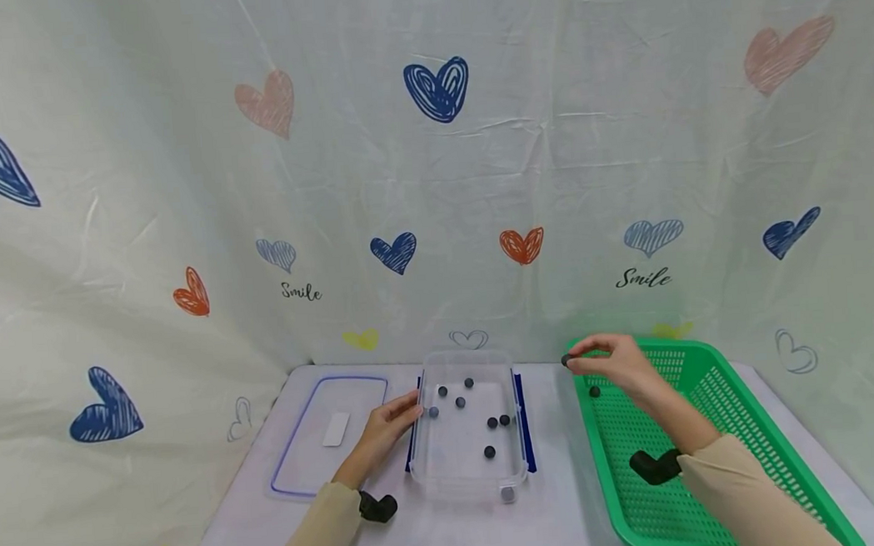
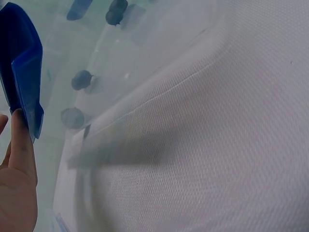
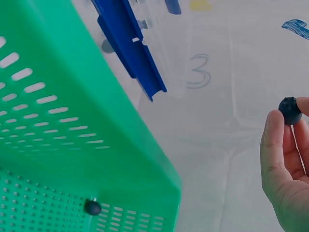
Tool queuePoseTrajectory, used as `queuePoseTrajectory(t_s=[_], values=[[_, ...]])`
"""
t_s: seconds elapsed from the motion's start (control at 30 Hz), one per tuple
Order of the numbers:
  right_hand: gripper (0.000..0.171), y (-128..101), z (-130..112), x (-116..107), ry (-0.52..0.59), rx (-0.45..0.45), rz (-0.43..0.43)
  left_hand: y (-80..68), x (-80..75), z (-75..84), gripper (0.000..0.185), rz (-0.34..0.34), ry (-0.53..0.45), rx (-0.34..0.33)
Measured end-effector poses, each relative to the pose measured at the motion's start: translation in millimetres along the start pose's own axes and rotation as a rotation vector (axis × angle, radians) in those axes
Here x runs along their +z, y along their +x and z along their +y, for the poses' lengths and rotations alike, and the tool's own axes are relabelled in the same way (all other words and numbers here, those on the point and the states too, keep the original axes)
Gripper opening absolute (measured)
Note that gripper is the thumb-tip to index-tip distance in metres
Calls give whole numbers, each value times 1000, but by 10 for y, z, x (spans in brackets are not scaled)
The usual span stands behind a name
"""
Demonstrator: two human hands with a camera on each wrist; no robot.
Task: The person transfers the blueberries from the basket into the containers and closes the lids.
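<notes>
The right hand (image 1: 621,364) is pinching a dark blueberry (image 1: 566,360) at its fingertips, carrying it above the near-left corner of the green basket (image 1: 723,397), toward the clear container (image 1: 470,471). The left hand (image 1: 389,422), fingers relaxed, is resting against the container's left wall, steadying it. Next, I judge, comes moving over the container and releasing; one berry (image 1: 594,392) is lying in the basket.

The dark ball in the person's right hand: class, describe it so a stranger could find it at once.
Find the green basket on the right. Above its far-left corner the right hand pinches a dark ball. It alone is in the air; the others lie in containers.
</notes>
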State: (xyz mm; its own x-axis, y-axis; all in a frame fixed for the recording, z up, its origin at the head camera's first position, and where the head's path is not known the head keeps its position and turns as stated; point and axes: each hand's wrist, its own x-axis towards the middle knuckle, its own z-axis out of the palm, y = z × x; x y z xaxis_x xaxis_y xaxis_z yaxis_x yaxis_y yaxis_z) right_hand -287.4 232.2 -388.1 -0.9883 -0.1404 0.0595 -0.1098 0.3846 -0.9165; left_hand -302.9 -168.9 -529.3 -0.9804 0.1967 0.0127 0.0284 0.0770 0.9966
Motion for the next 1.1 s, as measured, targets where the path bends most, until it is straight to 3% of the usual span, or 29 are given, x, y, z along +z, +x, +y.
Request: queuePoseTrajectory(t_s=[0.77,1.1], values=[[24,234,-87,473,101,-21,-45,9,2,16,57,-4,-13,6],[20,274,-47,718,84,-27,-93,16,9,-1,56,15,-14,4]])
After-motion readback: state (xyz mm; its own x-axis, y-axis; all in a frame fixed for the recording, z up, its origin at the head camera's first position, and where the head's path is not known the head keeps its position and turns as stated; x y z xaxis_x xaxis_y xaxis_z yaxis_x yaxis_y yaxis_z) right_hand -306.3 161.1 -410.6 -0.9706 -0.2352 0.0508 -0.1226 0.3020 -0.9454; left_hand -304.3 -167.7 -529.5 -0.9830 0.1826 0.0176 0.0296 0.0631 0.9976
